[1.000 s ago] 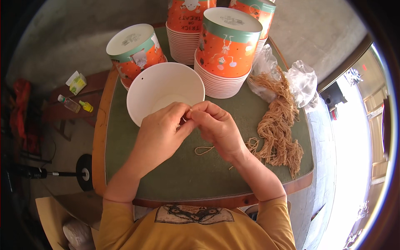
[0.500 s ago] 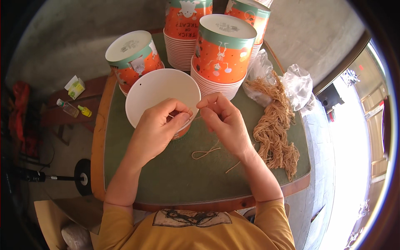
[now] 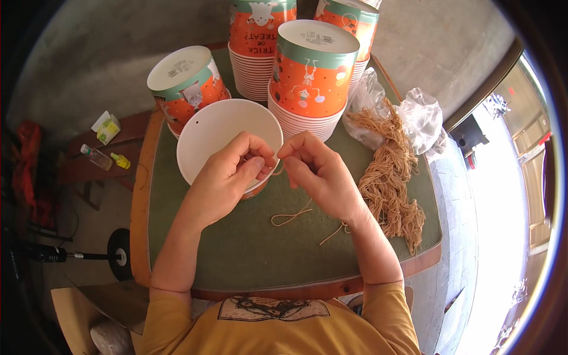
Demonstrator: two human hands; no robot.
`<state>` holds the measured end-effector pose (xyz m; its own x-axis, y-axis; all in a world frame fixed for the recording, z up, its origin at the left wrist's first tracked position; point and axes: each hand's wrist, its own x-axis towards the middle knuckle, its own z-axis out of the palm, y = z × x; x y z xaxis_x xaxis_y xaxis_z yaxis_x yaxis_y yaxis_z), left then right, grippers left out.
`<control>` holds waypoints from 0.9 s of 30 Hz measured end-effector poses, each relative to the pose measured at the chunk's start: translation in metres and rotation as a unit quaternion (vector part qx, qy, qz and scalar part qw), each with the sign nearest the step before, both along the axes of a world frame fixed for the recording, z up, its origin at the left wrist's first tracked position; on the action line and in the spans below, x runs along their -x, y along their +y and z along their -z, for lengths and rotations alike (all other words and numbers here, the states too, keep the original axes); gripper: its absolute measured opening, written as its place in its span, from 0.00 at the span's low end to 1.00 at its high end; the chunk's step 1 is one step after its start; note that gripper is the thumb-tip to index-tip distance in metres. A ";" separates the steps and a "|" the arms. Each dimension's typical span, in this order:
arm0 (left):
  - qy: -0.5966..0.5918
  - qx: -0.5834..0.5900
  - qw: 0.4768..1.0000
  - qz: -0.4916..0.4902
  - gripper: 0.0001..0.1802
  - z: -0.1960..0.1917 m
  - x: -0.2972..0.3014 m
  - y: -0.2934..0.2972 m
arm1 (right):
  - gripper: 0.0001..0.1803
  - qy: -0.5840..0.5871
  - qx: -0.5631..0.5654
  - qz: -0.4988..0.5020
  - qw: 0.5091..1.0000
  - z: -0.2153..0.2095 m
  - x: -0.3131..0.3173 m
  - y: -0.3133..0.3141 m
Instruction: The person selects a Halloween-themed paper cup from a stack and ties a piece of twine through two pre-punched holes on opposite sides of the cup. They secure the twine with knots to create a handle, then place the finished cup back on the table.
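Observation:
A paper bucket [image 3: 204, 136], white inside with a small hole near its rim, stands with its mouth tilted toward me. My left hand [image 3: 228, 177] lies over its near right rim, fingers curled and thumb pressed to them; whatever they pinch is hidden. Just right of the rim, my right hand [image 3: 322, 180] is closed in a pinch, its fingertips almost meeting the left ones. A short stretch of tan cord [image 3: 278, 171] shows between the hands, at the right fingertips. More cord [image 3: 287, 219] lies in a loop on the table below my right hand.
Upside-down stacks of orange and green buckets [image 3: 313, 89] stand behind, with another bucket stack [image 3: 186, 83] at the left. A tangled cord bundle [image 3: 387, 177] and a clear plastic bag [image 3: 421, 112] lie on the right of the green table [image 3: 254, 254]. Bottles [image 3: 96, 157] sit on a bench.
My left fingers have shifted slightly, and the cord end seen at the left thumb no longer shows. A small curve of cord now shows between the hands. The view has moved slightly.

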<state>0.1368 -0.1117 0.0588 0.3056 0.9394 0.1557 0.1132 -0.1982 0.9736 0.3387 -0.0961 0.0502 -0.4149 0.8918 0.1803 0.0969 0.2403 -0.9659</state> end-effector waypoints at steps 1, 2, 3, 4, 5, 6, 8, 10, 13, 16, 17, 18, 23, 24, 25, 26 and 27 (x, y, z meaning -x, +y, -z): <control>0.002 -0.007 1.000 0.000 0.06 0.000 0.000 0.000 | 0.08 -0.004 0.001 -0.002 1.000 0.001 0.000 0.000; 0.003 -0.014 1.000 0.000 0.07 0.001 0.000 0.000 | 0.09 -0.030 -0.007 -0.007 1.000 0.001 -0.001 0.001; 0.005 -0.020 1.000 0.001 0.07 0.002 0.000 0.001 | 0.09 -0.055 -0.014 -0.013 0.998 0.001 -0.003 0.003; 0.008 -0.011 1.000 0.003 0.07 0.000 0.001 0.000 | 0.10 -0.080 -0.021 -0.018 0.996 0.002 -0.005 0.003; 0.011 -0.001 1.000 0.006 0.07 -0.002 0.001 0.000 | 0.10 -0.094 -0.032 -0.017 0.995 -0.002 -0.005 0.001; 0.015 0.008 1.000 0.008 0.07 -0.004 0.001 0.000 | 0.11 -0.108 -0.043 -0.016 0.993 -0.009 -0.005 -0.001; 0.014 0.008 1.000 0.014 0.07 -0.002 0.003 0.000 | 0.11 -0.131 -0.064 -0.012 0.989 -0.012 -0.003 -0.003; 0.014 0.007 1.000 0.019 0.07 -0.002 0.003 0.001 | 0.12 -0.152 -0.084 -0.001 0.985 -0.012 -0.001 -0.004; 0.007 0.006 1.000 0.015 0.06 -0.002 0.001 -0.001 | 0.09 -0.147 -0.118 0.038 0.981 0.001 0.003 -0.002; 0.025 -0.010 1.000 -0.009 0.05 -0.001 -0.001 -0.002 | 0.06 -0.127 -0.068 0.036 0.989 -0.003 0.002 -0.003; 0.063 -0.026 0.997 -0.023 0.05 -0.004 -0.002 -0.004 | 0.06 -0.091 -0.050 0.035 0.994 -0.001 0.002 -0.003; 0.100 -0.042 0.993 -0.036 0.04 -0.006 -0.003 -0.006 | 0.05 -0.055 -0.033 0.033 0.997 0.001 0.003 -0.002; 0.137 -0.123 0.983 -0.024 0.03 0.007 -0.003 -0.002 | 0.05 0.026 0.015 0.000 1.000 0.009 0.006 -0.001; 0.144 -0.140 0.979 -0.034 0.03 0.009 -0.003 -0.001 | 0.05 0.021 0.004 0.007 1.000 0.009 0.006 -0.001; 0.114 -0.098 0.988 -0.033 0.03 0.007 -0.003 -0.001 | 0.05 0.015 -0.007 0.013 1.000 0.009 0.006 0.000; 0.083 -0.055 0.994 -0.033 0.02 0.003 -0.003 -0.001 | 0.05 0.010 -0.019 0.021 1.000 0.008 0.005 0.000; 0.052 -0.012 0.998 -0.032 0.02 0.001 -0.003 -0.002 | 0.05 0.006 -0.031 0.029 0.999 0.005 0.003 0.000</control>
